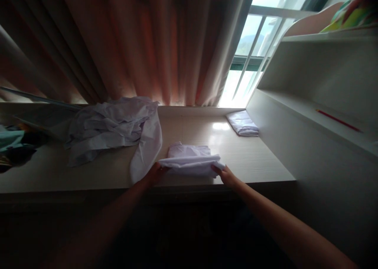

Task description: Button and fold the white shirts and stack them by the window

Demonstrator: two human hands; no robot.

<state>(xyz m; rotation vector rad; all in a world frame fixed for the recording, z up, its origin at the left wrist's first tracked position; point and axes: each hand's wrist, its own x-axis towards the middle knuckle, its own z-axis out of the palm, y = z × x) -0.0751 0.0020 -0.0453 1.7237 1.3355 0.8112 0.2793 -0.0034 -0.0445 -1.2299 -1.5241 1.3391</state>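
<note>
A white cloth garment (189, 164), partly folded into a small rectangle, lies near the front edge of the desk. My left hand (157, 172) pinches its near left corner, and my right hand (222, 172) pinches the near right corner. Between the two hands the near edge is lifted and stretched into a raised fold. To the left lies a crumpled white shirt (112, 125), one sleeve of it hanging toward the front edge beside my left hand. A neatly folded white garment (242, 123) sits at the back right corner of the desk.
The pale desk (265, 163) meets a white shelf unit (310, 143) on the right, where a red pencil (338, 120) lies. Brown curtains (132, 45) and a window (251, 45) are behind. Dark and pale green items (14, 143) lie at far left.
</note>
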